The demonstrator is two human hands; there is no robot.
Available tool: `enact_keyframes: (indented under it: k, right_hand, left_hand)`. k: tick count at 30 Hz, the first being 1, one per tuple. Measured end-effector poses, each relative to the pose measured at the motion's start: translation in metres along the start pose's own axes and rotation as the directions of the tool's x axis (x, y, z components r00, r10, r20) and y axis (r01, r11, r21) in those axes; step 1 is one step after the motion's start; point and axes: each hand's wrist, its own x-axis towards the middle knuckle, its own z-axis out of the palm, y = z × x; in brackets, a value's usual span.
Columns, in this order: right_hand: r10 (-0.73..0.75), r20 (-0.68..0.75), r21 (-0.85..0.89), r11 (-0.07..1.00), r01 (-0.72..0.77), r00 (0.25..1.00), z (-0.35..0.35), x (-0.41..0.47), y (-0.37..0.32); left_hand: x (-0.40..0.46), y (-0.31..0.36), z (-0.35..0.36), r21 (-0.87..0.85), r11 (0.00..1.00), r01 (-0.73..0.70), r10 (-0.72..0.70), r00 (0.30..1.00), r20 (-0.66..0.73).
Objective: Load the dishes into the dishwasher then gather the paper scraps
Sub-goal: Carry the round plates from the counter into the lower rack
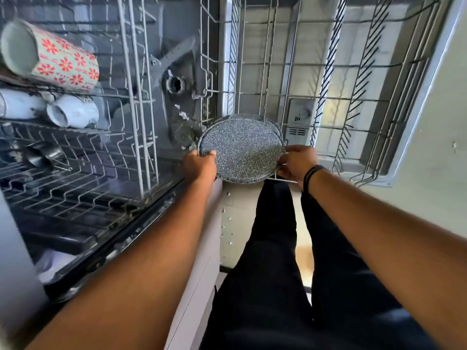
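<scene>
Pale wall (434, 137) at right; light floor (233, 218) dotted with white specks.

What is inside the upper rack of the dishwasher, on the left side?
In the upper rack lie a flowered mug on its side and two white cups below it. Something metallic shows lower down, but blur hides what it is.

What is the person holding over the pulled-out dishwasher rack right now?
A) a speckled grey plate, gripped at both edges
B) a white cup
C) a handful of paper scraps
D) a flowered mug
A: the left hand and right hand each grip an edge of the speckled grey plate; the flowered mug lies in the upper rack.
</scene>
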Motion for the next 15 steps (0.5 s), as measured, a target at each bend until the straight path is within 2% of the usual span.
enact_keyframes:
  k: [10, 15]
  right_hand:
    - [-0.016, -0.033, -0.024, 1.0, 0.016, 0.999, 0.01, 0.027, -0.019]
    - [0.032, 0.005, 0.073, 0.997, -0.032, 0.999, 0.013, 0.026, -0.024]
  left_hand:
    - [0.028, 0.023, 0.02, 0.125, 0.992, 0.018, -0.02, 1.0, 0.011]
    - [0.037, 0.031, 0.026, 0.098, 0.992, 0.074, -0.072, 0.997, -0.023]
